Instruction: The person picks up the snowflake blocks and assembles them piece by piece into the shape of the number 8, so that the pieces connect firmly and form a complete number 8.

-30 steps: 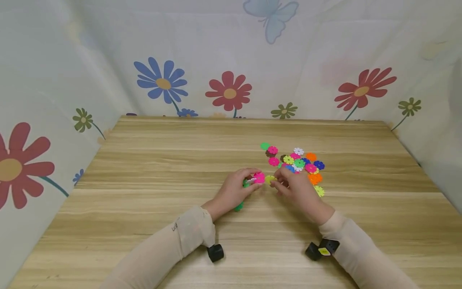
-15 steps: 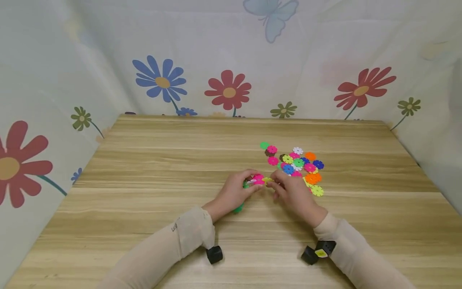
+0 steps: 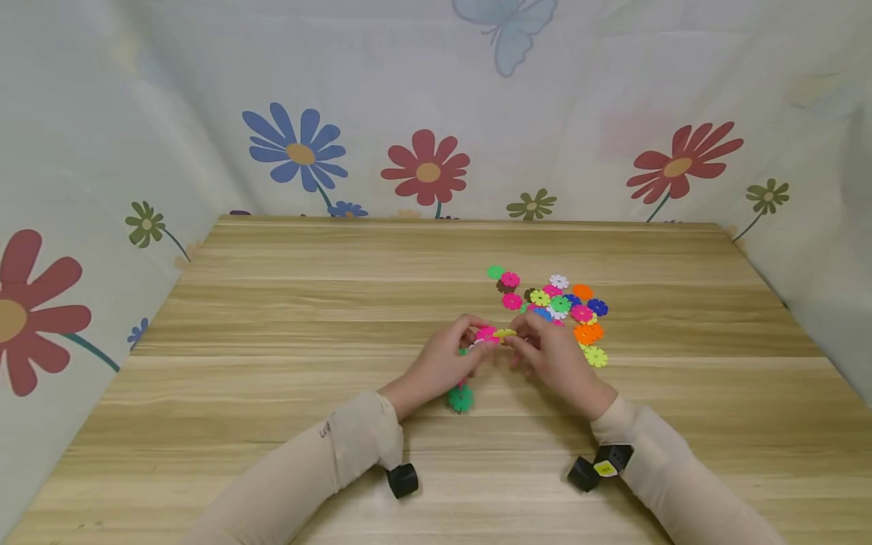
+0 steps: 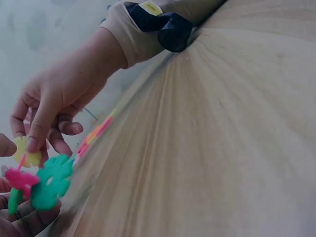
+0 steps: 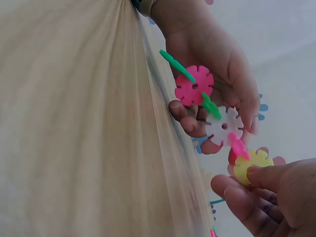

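My left hand (image 3: pixel 443 354) holds a short chain of slotted flower-shaped plastic discs. In the right wrist view the chain runs from a green disc (image 5: pixel 174 63) through a pink disc (image 5: pixel 186 92), another green one (image 5: pixel 210 106) and a white disc (image 5: pixel 216 132) to a pink one (image 5: pixel 239 146) at the far end. Thumb and fingers of my right hand (image 3: pixel 564 363) pinch a yellow disc (image 5: pixel 260 158), its edge right at that end pink disc. Below my left hand hangs the chain's green end disc (image 3: pixel 460 399), in the head view.
Beyond my right hand lies a loose scatter of flower discs, among them an orange disc (image 3: pixel 589 334), a yellow-green disc (image 3: pixel 596 356) and a white disc (image 3: pixel 559 281). The wooden table (image 3: pixel 306 288) reaches back to a flower-printed cloth (image 3: pixel 579 113).
My right hand has moved left, bringing the yellow disc from beside the end pink disc to overlap it. The green end of the chain shows more fully below my left hand.
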`<state>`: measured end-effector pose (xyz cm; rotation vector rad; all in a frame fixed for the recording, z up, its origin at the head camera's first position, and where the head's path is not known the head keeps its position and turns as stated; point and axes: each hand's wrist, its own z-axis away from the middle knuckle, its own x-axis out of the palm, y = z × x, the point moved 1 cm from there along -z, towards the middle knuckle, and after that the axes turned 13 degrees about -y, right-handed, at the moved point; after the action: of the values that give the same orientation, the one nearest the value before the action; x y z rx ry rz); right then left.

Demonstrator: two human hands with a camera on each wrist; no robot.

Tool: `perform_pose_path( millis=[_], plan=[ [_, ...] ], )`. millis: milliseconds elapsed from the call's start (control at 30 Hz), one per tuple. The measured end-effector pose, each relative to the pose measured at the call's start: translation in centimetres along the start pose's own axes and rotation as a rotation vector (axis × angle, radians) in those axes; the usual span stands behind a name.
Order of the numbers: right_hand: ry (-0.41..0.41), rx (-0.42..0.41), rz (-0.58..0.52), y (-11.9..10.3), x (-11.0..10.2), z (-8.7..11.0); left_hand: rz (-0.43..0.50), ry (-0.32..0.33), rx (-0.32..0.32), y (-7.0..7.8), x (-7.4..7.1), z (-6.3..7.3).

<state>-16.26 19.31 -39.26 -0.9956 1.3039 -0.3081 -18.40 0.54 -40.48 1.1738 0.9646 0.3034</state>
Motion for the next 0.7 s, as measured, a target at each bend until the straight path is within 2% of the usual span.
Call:
perform_pose_path(
  millis=[133,300,467,600,700],
  plan=[
    [-0.038,0.022,-0.12,0.19,-0.14,-0.03,0.047,-0.008,0.0,-0.04,-0.01,-0.11],
    [-0.058,0.001,-0.136,0.23,0.02,-0.03,0.061,-0.027,0.017,-0.01,-0.03,-0.19],
    [-0.06,-0.019,-0.069,0.24,0.18,-0.2,0.089,-0.029,0.018,-0.31,-0.11,-0.26],
    [-0.039,-0.037,0.029,0.19,-0.06,-0.23,0.106,-0.003,0.005,-0.54,-0.2,-0.27],
    [-0.019,-0.018,0.1,0.24,-0.56,-0.14,0.104,0.02,-0.015,-0.48,-0.29,-0.27]
  ],
)
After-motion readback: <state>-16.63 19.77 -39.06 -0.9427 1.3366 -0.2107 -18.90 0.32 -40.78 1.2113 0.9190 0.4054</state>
